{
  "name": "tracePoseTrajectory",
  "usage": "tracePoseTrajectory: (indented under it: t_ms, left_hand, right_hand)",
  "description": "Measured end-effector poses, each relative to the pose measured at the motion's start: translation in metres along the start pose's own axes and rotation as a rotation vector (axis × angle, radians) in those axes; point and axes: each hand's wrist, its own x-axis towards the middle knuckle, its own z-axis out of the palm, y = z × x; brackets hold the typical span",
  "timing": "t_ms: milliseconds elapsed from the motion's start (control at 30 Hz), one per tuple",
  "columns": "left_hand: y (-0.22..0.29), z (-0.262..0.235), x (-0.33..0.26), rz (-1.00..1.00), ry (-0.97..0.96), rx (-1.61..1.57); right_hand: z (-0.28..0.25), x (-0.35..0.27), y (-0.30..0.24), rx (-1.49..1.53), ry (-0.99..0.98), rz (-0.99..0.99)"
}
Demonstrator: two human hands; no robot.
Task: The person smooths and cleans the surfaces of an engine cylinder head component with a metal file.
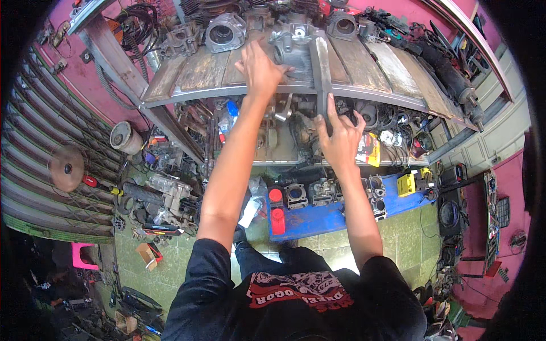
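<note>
On the upper shelf stands a grey metal engine casing (293, 57) with a round opening on its left side. My left hand (261, 71) is at that side, fingers spread and thumb reaching toward the casing; whether it touches I cannot tell. A long, flat grey bar (321, 68) rises across the shelf's front edge, right beside the casing. Its lower end sits at the thumb and forefinger of my right hand (341, 136), which is closed around it, forefinger stretched along the bar. The other right fingers are partly curled.
The upper shelf of wooden planks (364, 65) has a metal frame and holds more engine housings (225, 33). Parts crowd the lower shelf. Below, a blue bench (307, 219) carries red bottles (277, 220), cylinder blocks (296, 196) and a yellow box (406, 185). At left, a fan (68, 169) stands before a shutter.
</note>
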Motion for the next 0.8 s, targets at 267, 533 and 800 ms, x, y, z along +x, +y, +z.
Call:
tracePoseTrajectory:
  t_ms: [267, 533, 800]
  left_hand:
    - [-0.007, -0.013, 0.046, 0.129, -0.471, -0.17]
    - [-0.026, 0.0, 0.07, 0.168, -0.58, -0.187]
    - [-0.003, -0.011, 0.061, 0.193, -0.533, -0.093]
  right_hand:
    - [0.0, 0.002, -0.002, 0.841, -0.083, 0.513]
    - [-0.001, 0.009, 0.004, 1.183, -0.115, 0.518]
    - [0.001, 0.017, 0.005, 1.116, -0.149, 0.542]
